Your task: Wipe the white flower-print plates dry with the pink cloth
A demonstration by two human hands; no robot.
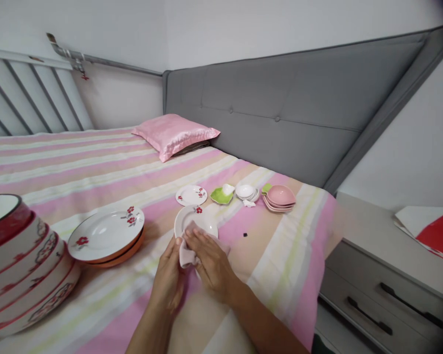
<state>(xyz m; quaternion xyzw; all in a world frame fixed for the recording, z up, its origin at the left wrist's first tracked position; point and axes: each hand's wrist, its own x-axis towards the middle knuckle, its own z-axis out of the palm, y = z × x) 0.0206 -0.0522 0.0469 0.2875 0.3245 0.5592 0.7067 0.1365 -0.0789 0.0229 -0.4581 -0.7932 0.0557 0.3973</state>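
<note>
A small white plate (182, 218) with a red flower on its rim is raised off the bed and tilted toward me. My left hand (170, 275) grips its lower left edge, fingers mostly hidden under it. My right hand (210, 260) presses a pale pink cloth (187, 255) against the plate's face, its fingers bunched over the cloth. Just beyond lies a similar flowered plate (190, 195), flat on the bedspread. To the left sits a stack of larger plates (103, 233), flowered white on top and orange below.
Tall red-rimmed bowls (25, 270) are stacked at the left. Farther right lie a green leaf-shaped dish (221, 195), small white dishes (245, 191) and pink dishes (280, 196). A pink pillow (175, 132) rests by the grey headboard (266, 98); a nightstand (384, 246) stands right.
</note>
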